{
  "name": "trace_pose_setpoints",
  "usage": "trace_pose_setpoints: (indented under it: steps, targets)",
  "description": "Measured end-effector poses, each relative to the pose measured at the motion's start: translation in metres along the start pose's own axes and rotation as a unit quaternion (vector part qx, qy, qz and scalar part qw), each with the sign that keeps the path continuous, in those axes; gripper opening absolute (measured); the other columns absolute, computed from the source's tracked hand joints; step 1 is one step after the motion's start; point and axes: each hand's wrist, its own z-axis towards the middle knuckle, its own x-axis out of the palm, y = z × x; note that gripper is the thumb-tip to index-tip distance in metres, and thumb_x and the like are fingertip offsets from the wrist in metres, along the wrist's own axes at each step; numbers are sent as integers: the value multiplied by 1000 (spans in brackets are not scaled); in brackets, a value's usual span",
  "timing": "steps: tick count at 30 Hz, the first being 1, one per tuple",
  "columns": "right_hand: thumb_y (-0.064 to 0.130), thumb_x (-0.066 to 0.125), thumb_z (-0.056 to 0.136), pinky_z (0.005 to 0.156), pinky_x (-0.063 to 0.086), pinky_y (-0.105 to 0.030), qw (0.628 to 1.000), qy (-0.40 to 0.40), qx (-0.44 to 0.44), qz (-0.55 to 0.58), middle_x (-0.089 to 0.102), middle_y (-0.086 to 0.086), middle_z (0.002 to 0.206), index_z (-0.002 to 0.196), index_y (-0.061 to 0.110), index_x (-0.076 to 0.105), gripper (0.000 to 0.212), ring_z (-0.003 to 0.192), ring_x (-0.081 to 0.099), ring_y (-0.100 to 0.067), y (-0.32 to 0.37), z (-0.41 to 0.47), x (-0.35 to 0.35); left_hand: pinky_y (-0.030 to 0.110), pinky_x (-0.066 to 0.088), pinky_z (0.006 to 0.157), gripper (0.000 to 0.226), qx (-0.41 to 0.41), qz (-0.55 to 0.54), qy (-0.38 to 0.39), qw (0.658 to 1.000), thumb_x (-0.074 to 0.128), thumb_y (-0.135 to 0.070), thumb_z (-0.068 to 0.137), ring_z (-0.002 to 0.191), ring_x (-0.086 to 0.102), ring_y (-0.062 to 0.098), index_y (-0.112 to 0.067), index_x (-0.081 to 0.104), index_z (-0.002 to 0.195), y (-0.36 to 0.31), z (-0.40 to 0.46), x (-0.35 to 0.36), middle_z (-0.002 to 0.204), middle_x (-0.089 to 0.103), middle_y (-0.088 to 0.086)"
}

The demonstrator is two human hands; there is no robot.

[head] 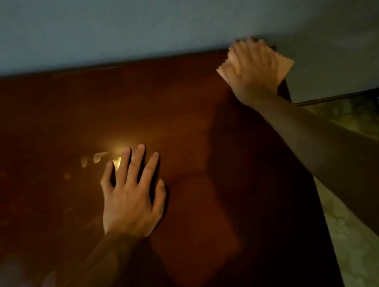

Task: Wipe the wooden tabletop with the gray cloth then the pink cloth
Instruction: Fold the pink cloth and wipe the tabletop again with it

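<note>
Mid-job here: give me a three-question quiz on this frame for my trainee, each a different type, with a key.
1. True or false: the right hand presses the pink cloth flat at the tabletop's far right corner.
2. Multiple choice: the left hand is A) gripping a gray cloth, B) lying flat with fingers spread on the wooden tabletop, C) lifted off the table.
3. Fill in: the bright glare on the wood lies just beyond the ____ hand's fingertips.

Key: 1 true; 2 B; 3 left.
</note>
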Motion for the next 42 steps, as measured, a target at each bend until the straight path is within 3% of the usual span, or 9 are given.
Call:
trace_pose_setpoints:
  steps: [4,10,15,20,27,31,34,37,42]
  targets:
    - [60,17,102,126,12,-51,1000,-2,22,11,19,-11,170,162,21,23,72,156,16,-35,6,-32,9,56,12,120,59,-2,4,-9,1000,32,-48,99,153,18,30,-21,40,151,0,1,0,163,29,9]
    - [67,8,101,126,15,-51,993,38,-108,-4,23,-8,169,161,25,28,76,156,18,-31,5,-87,14,56,12,120,60,-4,-1,-18,1000,32,-47,99,153,19,30,-21,40,152,-1,1,0,162,30,10]
    - [64,16,95,126,14,-51,997,-2,51,54,17,-9,170,160,25,26,77,157,12,-32,-34,-27,5,56,12,120,60,-6,-6,-26,1000,33,-47,99,153,19,30,-20,40,152,-2,0,-1,162,31,10]
    - [57,23,101,127,8,-54,995,-11,91,42,15,-14,170,162,19,21,72,157,10,-37,-14,-13,9,54,11,121,59,-9,-5,-29,1000,33,-48,100,153,21,30,-21,42,151,-3,1,-2,162,31,10]
    - [52,34,103,126,16,-52,994,-18,-96,57,28,-11,168,159,18,37,65,156,21,-35,84,-157,31,52,11,121,59,-15,-5,-33,999,32,-48,100,153,20,28,-23,40,152,-4,-1,-2,163,30,7]
    - [55,32,102,121,25,-45,984,18,-176,-3,41,-3,155,146,25,45,55,146,37,-30,57,-127,28,52,12,121,58,-13,-20,-45,999,34,-48,100,152,23,28,-22,43,150,-4,0,-2,162,33,8]
    - [55,27,104,123,23,-51,999,-12,-29,10,36,-5,159,150,26,39,55,149,31,-32,6,-91,23,52,11,121,58,-13,-24,-44,999,35,-48,100,153,22,28,-21,42,151,-4,0,-1,162,33,8]
    - [55,19,103,126,10,-55,997,-21,72,17,17,-8,171,162,24,25,67,158,11,-33,36,-100,27,52,12,122,58,-20,-26,-36,999,36,-48,99,153,20,27,-21,42,151,-4,-1,-2,163,31,7]
    - [46,33,102,125,10,-55,988,-11,-140,63,24,-11,169,158,19,38,62,158,13,-34,130,-152,30,51,11,122,61,-24,-20,-37,999,37,-47,99,153,20,26,-17,40,152,-5,-2,-3,162,31,7]
